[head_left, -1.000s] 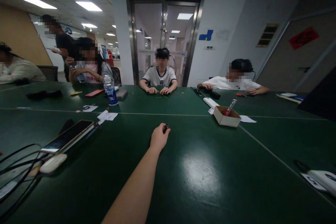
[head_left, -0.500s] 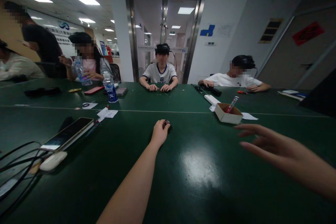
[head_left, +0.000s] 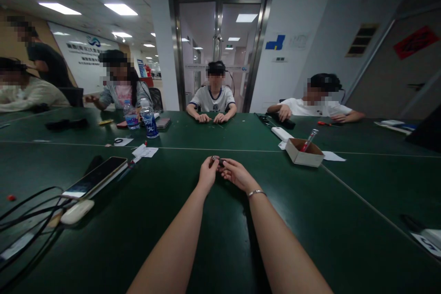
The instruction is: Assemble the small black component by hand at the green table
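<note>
Just above the dark green table [head_left: 220,220], a small dark object [head_left: 221,162] is held between my two hands; its kind is too small to make out. My left hand [head_left: 208,173] is closed around its left end. On its right side, the fingers and thumb of my right hand [head_left: 237,174] pinch it. A silver bracelet [head_left: 257,192] circles my right wrist. Parts of the object are hidden behind my fingers.
To the right stands an open cardboard box [head_left: 305,158] with a red-labelled tube [head_left: 309,140] in it. A phone [head_left: 98,175], a white case [head_left: 77,212] and cables lie left. Beyond are paper slips [head_left: 145,151] and a water bottle [head_left: 149,121]. Several people sit across the table.
My right hand has come in from the right, where its fingers were apart, and now grips the small dark object together with my left hand. The view has shifted slightly.
</note>
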`<state>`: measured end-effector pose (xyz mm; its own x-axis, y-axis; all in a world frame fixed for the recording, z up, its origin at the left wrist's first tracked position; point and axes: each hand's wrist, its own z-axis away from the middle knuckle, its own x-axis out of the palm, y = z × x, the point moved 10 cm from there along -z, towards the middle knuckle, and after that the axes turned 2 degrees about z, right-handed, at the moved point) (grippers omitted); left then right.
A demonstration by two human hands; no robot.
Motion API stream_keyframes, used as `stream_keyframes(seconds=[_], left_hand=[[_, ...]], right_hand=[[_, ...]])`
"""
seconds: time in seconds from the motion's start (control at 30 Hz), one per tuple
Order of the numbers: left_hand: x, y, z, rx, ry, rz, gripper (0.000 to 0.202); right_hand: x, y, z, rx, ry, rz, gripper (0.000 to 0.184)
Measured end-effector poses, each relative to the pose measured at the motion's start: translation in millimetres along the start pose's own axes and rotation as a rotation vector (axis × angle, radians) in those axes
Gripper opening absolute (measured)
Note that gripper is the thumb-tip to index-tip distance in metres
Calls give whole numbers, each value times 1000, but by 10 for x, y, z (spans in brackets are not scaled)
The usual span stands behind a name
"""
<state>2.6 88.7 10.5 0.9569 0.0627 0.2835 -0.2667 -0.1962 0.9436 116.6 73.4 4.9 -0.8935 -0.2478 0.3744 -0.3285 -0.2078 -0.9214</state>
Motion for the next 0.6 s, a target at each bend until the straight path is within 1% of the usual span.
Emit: stream_keyframes(seconds=[0.1,0.17,0.23,0.33,0.4,0.47,0.6], left_hand=[[-125,-112,-26,-67,81,64,23],[-181,-152,-45,-92,119,117,24],[-167,-166,-69,-115,104,144,29],[-64,-186,-94,-171,20,123,32],[-48,-158,-102,-154,5,101,31],[-84,-104,-108,-98,27,82,33],[-93,-38,-118,-30,-5,27,32]], right_hand=[[-101,-80,-11,-103,39,-40,32],[-130,-121,4,-162,45,-62,39],[-133,-145,14,-198,46,-59,42],[-151,-172,8,-226,73,-25,44],[-166,-185,-6,-237,87,-4,40],[-188,-195,-22,-250,97,10,36],[-279,-198,-60,-281,148,39,41]])
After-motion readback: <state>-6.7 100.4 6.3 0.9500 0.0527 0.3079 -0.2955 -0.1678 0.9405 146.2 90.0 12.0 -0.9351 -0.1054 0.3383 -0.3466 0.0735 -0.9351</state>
